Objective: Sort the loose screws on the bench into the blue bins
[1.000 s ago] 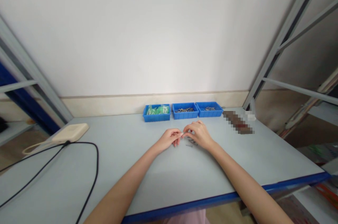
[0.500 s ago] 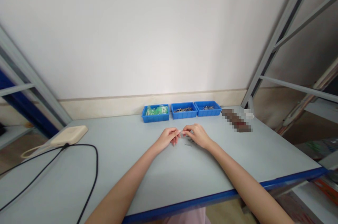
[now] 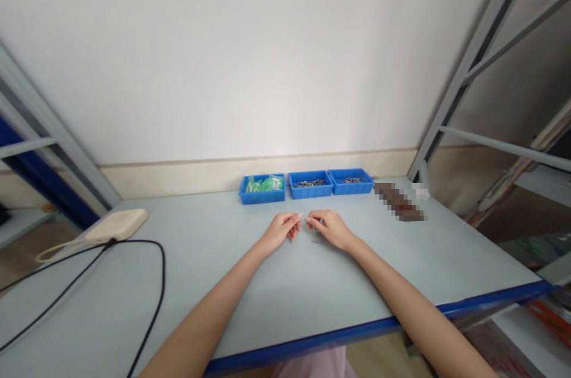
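My left hand (image 3: 282,227) is closed in a pinch above the table, its thumb against the forefinger. A small pale piece (image 3: 300,215) shows at those fingertips, too small to name. My right hand (image 3: 328,227) is just to the right, its thumb and fingers pressed together. Whatever it holds, if anything, is hidden. A narrow gap separates the two hands' fingertips. On the tabletop under the right hand lie thin grey metal pieces (image 3: 317,242), partly covered by the fingers.
Along the wall stand a blue bin (image 3: 262,199) of green-and-white packets and two blue bins (image 3: 311,192) (image 3: 352,189) of small metal parts. A pixelated brown object (image 3: 400,202) lies right. A cream box (image 3: 116,225) and black cable (image 3: 163,271) occupy the left.
The fingertips of my two hands have moved slightly apart, the left hand shifting a little to the left. The pale piece now shows more clearly at the left fingertips.
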Demonstrator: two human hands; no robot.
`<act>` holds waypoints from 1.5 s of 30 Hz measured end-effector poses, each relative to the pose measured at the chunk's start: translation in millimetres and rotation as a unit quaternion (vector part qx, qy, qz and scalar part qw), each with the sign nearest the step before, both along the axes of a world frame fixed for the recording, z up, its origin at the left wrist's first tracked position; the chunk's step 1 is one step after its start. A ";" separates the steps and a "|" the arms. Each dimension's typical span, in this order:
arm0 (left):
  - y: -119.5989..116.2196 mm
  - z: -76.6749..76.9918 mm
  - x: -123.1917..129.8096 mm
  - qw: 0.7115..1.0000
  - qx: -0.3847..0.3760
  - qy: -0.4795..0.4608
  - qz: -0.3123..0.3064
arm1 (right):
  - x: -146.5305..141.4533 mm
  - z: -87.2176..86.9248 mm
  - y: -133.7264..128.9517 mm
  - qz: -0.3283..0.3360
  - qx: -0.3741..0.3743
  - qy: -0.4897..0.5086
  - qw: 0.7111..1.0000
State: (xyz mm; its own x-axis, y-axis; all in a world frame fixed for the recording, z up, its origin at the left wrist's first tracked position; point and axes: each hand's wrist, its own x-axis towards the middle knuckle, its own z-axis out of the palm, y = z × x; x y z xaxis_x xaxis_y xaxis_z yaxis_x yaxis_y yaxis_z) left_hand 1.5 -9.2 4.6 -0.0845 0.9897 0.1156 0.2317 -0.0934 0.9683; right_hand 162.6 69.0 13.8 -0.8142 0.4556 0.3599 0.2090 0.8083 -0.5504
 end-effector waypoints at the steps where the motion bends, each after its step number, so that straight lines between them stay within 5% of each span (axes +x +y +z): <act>1: 0.2 -0.4 0.0 1.000 -0.002 -0.001 0.001 | 0.0 0.1 -0.5 0.002 0.000 -0.003 1.000; 14: 1.9 -6.3 -2.6 1.000 -0.007 -0.017 0.002 | 1.1 3.9 0.6 0.023 -0.031 -0.030 0.999; 20: 4.0 -10.7 -11.1 0.998 -0.003 -0.056 0.020 | 6.3 41.0 59.9 -0.202 0.069 -0.013 0.977; 25: 4.8 -11.2 -13.9 0.998 -0.009 -0.054 0.017 | 23.1 50.0 99.4 -0.342 0.267 -0.095 0.896; 27: 5.5 -11.7 -13.3 0.998 -0.011 -0.052 0.015 | 31.3 38.9 89.6 -0.321 0.283 -0.109 0.897; 32: 6.5 -14.1 -12.4 1.000 -0.005 -0.028 0.013 | 50.1 -1.5 37.1 -0.143 0.165 -0.147 0.965; 38: 3.5 -12.7 -11.9 1.000 0.007 0.003 0.011 | 57.1 -19.3 14.9 -0.168 0.047 -0.109 0.979; 45: 2.7 -12.6 -11.3 0.999 0.009 0.031 0.011 | 49.8 -15.8 13.4 -0.158 0.043 -0.083 0.983</act>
